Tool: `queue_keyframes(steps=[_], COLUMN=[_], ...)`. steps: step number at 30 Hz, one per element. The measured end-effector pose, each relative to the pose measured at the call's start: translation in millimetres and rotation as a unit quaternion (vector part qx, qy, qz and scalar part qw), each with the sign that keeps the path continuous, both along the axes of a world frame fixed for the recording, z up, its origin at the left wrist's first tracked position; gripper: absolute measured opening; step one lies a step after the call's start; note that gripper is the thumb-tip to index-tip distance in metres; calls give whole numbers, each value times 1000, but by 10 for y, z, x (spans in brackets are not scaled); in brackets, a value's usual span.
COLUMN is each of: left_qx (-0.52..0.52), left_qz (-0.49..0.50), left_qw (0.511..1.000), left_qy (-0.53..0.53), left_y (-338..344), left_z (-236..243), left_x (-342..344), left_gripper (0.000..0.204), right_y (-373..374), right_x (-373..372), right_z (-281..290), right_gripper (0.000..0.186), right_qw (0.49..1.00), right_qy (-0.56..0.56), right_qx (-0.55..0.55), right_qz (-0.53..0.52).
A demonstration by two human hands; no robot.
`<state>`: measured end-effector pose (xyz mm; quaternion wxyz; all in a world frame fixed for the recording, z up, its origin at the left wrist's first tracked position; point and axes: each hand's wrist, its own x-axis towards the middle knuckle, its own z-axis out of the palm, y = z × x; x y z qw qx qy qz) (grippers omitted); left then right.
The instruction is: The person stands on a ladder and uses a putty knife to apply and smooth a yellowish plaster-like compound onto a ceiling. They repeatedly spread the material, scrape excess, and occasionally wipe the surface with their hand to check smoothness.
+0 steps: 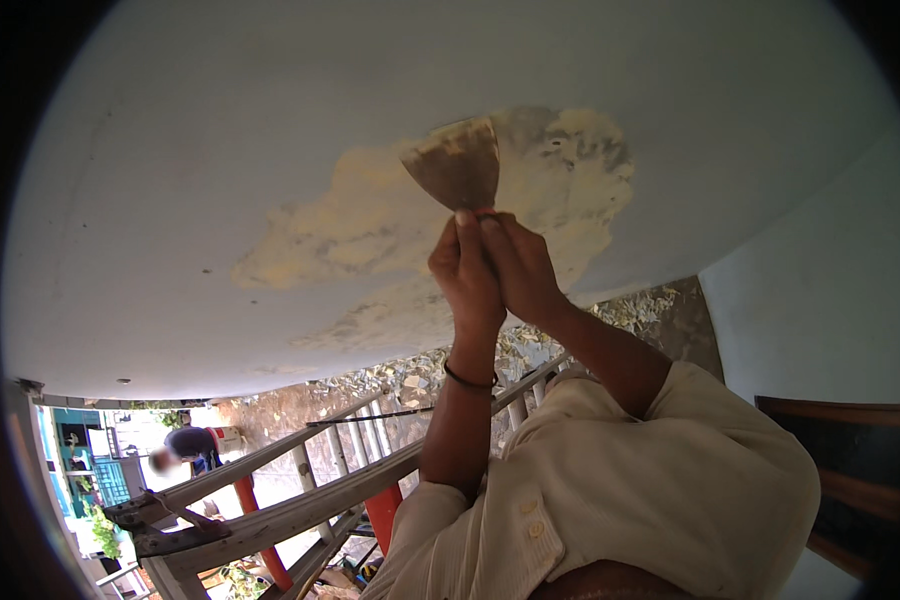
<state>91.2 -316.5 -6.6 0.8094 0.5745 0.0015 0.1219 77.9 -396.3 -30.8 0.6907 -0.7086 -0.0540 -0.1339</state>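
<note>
Yellowish patch (355, 225) above the grip; left hand (464, 275) and right hand (526, 268) clasp the scraper (458, 165). Advisable: edge flat, angle shallow, pressure even.

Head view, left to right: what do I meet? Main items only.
Green foliage → background person in a dark top → wide-bladed scraper → right hand → dark brown wooden panel.
</note>
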Motion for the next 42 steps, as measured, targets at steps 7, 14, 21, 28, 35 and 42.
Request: queue_keyframes(steps=[7, 14, 21, 28, 35, 42], left_qx=[-5, -21, 26, 24, 41, 4], left_qz=[14, -28, 31, -20, -6, 46], left_qw=[1000, 999, 999, 999, 999, 999], left_qy=[-9, -5, -18, 5, -7, 9], left_y=[-7, 61, -42, 86, 63, -58], left_z=[-141, -30, -108, -56, -1, -164], left_x=[-36, 72, -35, 28, 88, -73], left_gripper=[40, 39, 39, 41, 41, 42], right_y=[49, 54, -11, 17, 7, -23], right_x=[-4, 110, 18, 50, 159, 31], right_z=[5, 77, 15, 67, 49, 15], right_gripper=[34, 35, 35, 34, 33, 32], right_qw=[1000, 1000, 1000, 1000, 999, 1000], right_qy=[-2, -14, 3, 6, -29, -4], right_qx=[10, -10, 12, 11, 20, -3], right_qz=[-6, -7, 11, 10, 19, 13])
